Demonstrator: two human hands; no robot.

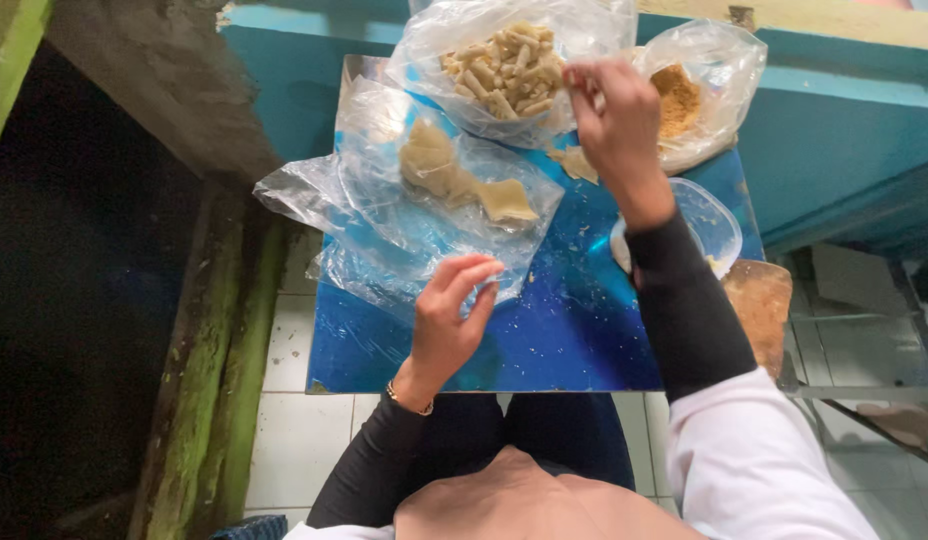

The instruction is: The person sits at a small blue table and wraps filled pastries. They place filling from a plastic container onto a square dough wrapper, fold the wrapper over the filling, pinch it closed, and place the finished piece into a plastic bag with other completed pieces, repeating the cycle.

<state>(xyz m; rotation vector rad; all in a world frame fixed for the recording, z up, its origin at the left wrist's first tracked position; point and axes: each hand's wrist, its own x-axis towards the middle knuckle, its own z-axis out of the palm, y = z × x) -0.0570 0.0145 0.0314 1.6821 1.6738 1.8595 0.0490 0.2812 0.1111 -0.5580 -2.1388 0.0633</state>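
Blue tabletop (544, 340): glossy, wet-looking sheen | near-left clear plastic bag (384, 215): thin, crinkled, shiny, holding pale matt dough sheets (454, 180) | far bag of rolled pastries (504, 65): dry, matt | far-right crumbs (676, 100): coarse, grainy | right clear plastic tub (709, 222): smooth | sleeves (684, 300): matt black cloth | floor tiles (294, 440): smooth, white.

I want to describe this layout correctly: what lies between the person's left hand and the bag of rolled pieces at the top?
In the head view, a clear plastic bag holding flat dough sheets lies between the left hand and the bag of rolled pieces.
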